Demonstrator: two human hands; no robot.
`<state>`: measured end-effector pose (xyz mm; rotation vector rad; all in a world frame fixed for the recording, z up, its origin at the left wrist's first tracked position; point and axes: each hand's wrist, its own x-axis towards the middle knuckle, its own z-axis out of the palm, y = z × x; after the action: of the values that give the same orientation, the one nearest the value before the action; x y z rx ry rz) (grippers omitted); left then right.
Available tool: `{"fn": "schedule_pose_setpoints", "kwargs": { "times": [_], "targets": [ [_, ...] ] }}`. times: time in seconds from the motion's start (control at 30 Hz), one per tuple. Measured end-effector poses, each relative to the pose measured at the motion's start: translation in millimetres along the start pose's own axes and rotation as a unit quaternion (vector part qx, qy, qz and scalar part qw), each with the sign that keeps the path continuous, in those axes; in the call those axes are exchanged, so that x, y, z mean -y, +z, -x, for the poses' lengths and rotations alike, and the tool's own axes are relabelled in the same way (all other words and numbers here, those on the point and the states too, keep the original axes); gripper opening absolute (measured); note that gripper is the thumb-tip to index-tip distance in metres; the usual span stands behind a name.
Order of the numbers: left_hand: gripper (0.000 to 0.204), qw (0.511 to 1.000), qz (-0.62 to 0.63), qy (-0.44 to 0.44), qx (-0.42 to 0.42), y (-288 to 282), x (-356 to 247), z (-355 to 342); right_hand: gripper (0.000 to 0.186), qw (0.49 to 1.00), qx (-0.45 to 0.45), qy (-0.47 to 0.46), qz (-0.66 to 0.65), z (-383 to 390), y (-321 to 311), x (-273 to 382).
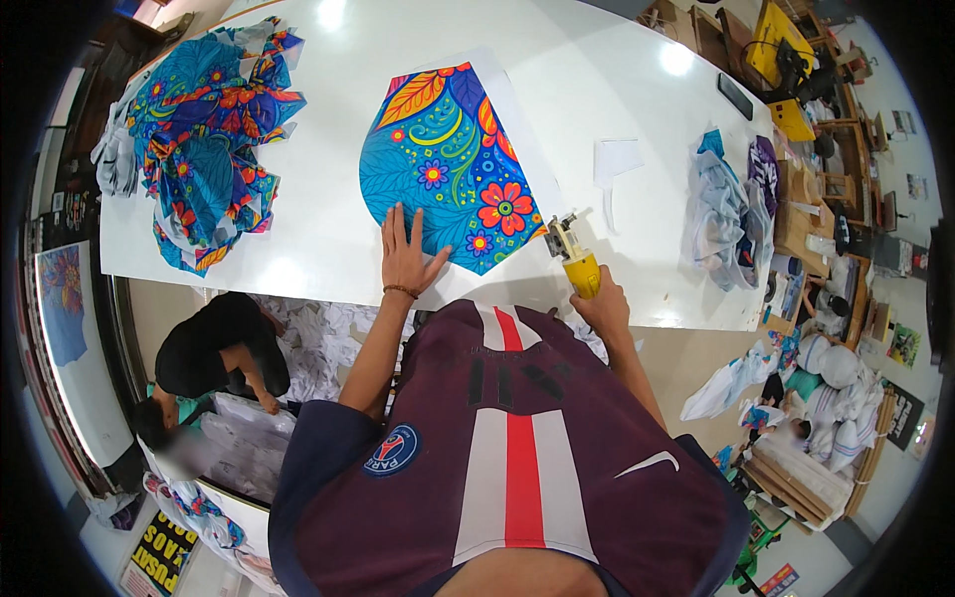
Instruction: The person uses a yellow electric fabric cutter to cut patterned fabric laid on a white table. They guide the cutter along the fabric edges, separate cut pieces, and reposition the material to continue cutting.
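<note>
- Here's the fabric (438, 164), a blue floral panel, lying flat mid-desk (333, 189), its lower tip toward the person!
- The left hand (408, 264) is down on its lower part, palm low, fingers spread wide, gripping nothing; a thin bracelet (401, 292) rings the wrist.
- Over to the right hand (603, 306), wrapped around the yellow cutter (577, 263), a firm hold on the body.
- The cutter's metal head is right at the fabric's right corner; whether the blade touches, one cannot tell.
- A white sheet (508, 109) peeks out along the fabric's upper right edge.
- Wide on the left, a crumpled pile (204, 129) in similar blue, red and orange prints, well apart from the fabric.
- Right of the cutter, a pale paper piece (619, 156) lies flat, and farther right a heap (721, 214) of white, teal and purple cloth sits near the edge.
- Up beyond that heap, a dark phone (735, 97)!
- Below the desk's left side, a co-worker (221, 348) in black bends low.
</note>
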<state>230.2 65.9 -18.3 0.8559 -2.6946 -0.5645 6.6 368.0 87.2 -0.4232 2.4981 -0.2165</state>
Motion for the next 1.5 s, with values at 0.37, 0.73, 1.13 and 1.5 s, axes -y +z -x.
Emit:
{"fn": "schedule_pose_setpoints", "kwargs": {
  "times": [0.37, 0.73, 1.13, 1.5],
  "targets": [
    [0.089, 1.0, 0.0, -0.007, -0.008, 0, 1, 0, 0.056, 1.0, 0.003, -0.022, -0.011, -25, -12, 30],
    [0.088, 1.0, 0.014, -0.024, 0.002, -4, -1, -2, 0.062, 0.999, -0.01, -0.049, 0.01, -81, -24, 90],
    [0.089, 0.999, 0.031, -0.029, 0.003, -6, 0, -3, 0.069, 0.996, -0.018, -0.068, 0.047, -166, -36, 160],
    [0.09, 0.998, 0.033, -0.047, 0.022, -3, 2, -4, 0.071, 0.994, -0.016, -0.091, 0.05, -233, -57, 239]
  ]
}}
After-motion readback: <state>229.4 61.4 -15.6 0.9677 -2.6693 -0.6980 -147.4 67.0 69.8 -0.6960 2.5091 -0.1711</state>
